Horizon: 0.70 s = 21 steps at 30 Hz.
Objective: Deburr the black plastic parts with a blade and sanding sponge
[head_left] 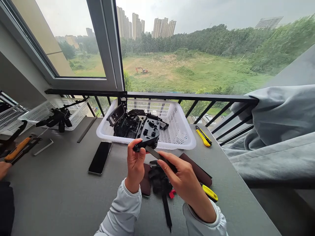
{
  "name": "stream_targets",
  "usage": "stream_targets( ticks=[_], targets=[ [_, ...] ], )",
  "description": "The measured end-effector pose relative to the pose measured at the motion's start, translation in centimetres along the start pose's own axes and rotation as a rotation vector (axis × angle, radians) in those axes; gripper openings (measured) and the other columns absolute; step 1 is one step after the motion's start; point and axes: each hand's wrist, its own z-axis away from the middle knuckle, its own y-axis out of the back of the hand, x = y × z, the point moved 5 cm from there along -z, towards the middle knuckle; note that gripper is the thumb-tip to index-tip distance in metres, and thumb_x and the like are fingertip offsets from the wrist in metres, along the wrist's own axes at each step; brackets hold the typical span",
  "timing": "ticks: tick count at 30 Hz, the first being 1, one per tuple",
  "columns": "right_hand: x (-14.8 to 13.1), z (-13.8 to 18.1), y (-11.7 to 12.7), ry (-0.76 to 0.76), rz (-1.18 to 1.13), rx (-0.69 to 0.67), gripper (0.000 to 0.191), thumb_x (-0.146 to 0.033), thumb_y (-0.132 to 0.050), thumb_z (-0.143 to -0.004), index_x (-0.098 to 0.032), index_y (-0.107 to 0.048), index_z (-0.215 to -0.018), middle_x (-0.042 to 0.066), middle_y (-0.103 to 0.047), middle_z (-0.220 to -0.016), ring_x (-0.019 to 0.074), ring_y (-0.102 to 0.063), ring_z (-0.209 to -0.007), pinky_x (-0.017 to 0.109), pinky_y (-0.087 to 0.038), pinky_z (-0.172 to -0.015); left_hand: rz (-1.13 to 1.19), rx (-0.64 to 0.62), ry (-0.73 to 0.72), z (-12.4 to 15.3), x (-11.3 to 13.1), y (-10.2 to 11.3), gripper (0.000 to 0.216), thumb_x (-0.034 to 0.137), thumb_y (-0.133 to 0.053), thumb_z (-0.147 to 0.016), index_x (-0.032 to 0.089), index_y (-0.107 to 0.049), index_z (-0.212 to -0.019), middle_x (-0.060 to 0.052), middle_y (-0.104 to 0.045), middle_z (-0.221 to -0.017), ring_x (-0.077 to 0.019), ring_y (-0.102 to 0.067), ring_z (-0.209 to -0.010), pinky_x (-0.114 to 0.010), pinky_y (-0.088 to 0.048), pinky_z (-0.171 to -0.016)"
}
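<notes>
Pinched between the thumb and fingers of my left hand is a black molded plastic part, held up before the basket. My right hand grips a flat dark file, with the fingers along its top. The file's tip meets the part's lower edge; whether it touches cannot be made out. Below my hands on the table lie a tangle of black pieces and two dark brown flat pieces, one on the right. Behind the held part, a white plastic basket carries more black plastic parts.
A phone lies left of my hands. At right are a yellow utility knife and a yellow-handled tool. Far left, another person's hand is by an orange-handled tool. A second basket and a railing stand behind.
</notes>
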Motion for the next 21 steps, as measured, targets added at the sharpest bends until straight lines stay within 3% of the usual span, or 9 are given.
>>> stream_targets(
  ticks=[13, 17, 21],
  targets=[
    [0.6, -0.1, 0.2, -0.043, -0.011, 0.002, 0.028, -0.033, -0.057, -0.090, -0.019, -0.073, -0.108, 0.009, -0.077, -0.104, 0.0252, -0.073, -0.093, 0.032, -0.058, -0.077, 0.096, 0.089, 0.058, -0.3, 0.0, 0.3, 0.027, 0.042, -0.067, -0.083, 0.026, -0.060, -0.104, 0.001, -0.069, -0.085, -0.0111, -0.067, -0.072, -0.020, -0.056, -0.064],
    [1.3, -0.1, 0.7, -0.101, -0.123, 0.034, 0.028, -0.036, -0.060, -0.088, -0.019, -0.073, -0.106, 0.008, -0.077, -0.101, 0.0239, -0.072, -0.090, 0.032, -0.056, -0.082, 0.164, 0.165, 0.124, -0.7, 0.1, 0.5, 0.034, 0.042, -0.075, -0.076, 0.025, -0.059, -0.100, 0.003, -0.069, -0.079, -0.0101, -0.067, -0.066, -0.020, -0.056, -0.062],
    [1.6, -0.3, 0.6, -0.155, -0.253, 0.057, 0.027, -0.037, -0.061, -0.087, -0.020, -0.072, -0.105, 0.004, -0.076, -0.089, 0.0192, -0.069, -0.076, 0.029, -0.055, -0.072, 0.198, 0.207, 0.204, -1.0, 0.2, 0.4, 0.039, 0.037, -0.081, -0.067, 0.023, -0.058, -0.094, 0.004, -0.068, -0.074, -0.0100, -0.067, -0.063, -0.021, -0.055, -0.064]
  ],
)
